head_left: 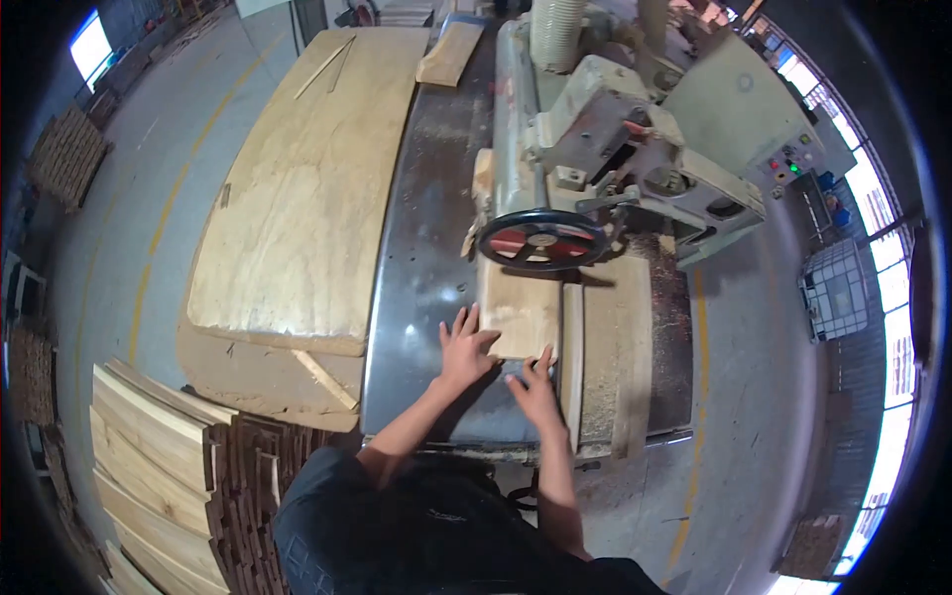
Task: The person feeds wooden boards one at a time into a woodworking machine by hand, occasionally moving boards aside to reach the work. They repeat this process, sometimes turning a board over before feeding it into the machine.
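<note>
A pale wooden board (523, 315) lies flat on the machine's dark metal table, its far end passing under the black handwheel (542, 240). At the board's near left corner is my left hand (464, 352), fingers spread over the metal and thumb towards the board's edge. My right hand (535, 389) is at the near right corner, with fingers extended against the end of the board. Neither hand is wrapped around it. A narrow wooden guide strip (572, 362) runs along the board's right side.
The woodworking machine (605, 129) stands ahead, with a control box (788, 164) at right. Left of the metal table (421, 268) is a large plywood sheet (297, 218). Stacked planks (154, 466) stand at lower left. Sawdust covers a flat panel (615, 347) at right.
</note>
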Tool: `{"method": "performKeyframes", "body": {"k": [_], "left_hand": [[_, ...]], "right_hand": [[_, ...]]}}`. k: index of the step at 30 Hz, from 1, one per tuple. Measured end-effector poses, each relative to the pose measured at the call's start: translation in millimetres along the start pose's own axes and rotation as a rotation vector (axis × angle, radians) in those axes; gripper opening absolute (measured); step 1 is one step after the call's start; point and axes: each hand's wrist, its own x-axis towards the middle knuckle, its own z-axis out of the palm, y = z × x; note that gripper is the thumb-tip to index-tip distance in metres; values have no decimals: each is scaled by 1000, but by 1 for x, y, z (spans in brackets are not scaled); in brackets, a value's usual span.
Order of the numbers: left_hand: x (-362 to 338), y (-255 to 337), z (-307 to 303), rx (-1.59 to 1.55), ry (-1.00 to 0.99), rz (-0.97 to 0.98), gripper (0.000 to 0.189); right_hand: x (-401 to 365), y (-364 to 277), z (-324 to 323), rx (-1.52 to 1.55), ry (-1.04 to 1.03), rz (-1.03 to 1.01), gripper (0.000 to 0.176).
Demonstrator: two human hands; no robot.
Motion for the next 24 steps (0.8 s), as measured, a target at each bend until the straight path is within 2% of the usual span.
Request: {"method": "performKeyframes", "body": {"k": [2,3,4,5,6,7,9,11,12,13,14,16,18,20,22,24], "left_hand": [[10,-2,3,9,112,-9,51],[14,-6,9,6,184,4,49],[19,-12,16,-1,239,13,50],[24,-18,20,12,264,23,53],[34,-23,17,-27,283,38,53],[44,-26,3,-64,300,33,49],[77,-47,-32,-87,485,100,52],[111,-86,-80,41,682,113,55],[126,-114,-104,-6,592,-42,60],[138,-145,-120,145,723,-57,60],[136,-155,-144,232,751,-130,64],[112,-178,-174,324,776,-195,69],[94,-205,-176,172,257,-325,80],[48,-198,-148,309,424,-267,84],[-4,-159,-124,289,503,-291,81],[-48,-117,-94,335,528,-329,77]], "right_hand": [[27,19,8,23,27,-26,53],[42,20,6,196,-7,61,53],[53,11,0,232,-2,92,55],[63,10,0,130,29,83,57],[68,-3,-6,159,42,107,60],[73,-5,-5,86,79,80,63],[69,-9,-1,10,102,39,67],[59,-14,2,-59,38,164,72],[50,-15,7,-60,32,156,72],[36,-15,15,-190,17,123,71],[20,-15,22,-319,4,94,71],[-13,-14,36,-265,16,99,71],[-46,-15,44,-248,46,44,70],[-70,-8,53,-252,58,30,70],[-92,-2,60,-256,56,-65,69],[-108,-2,57,-216,58,-61,67]]}}
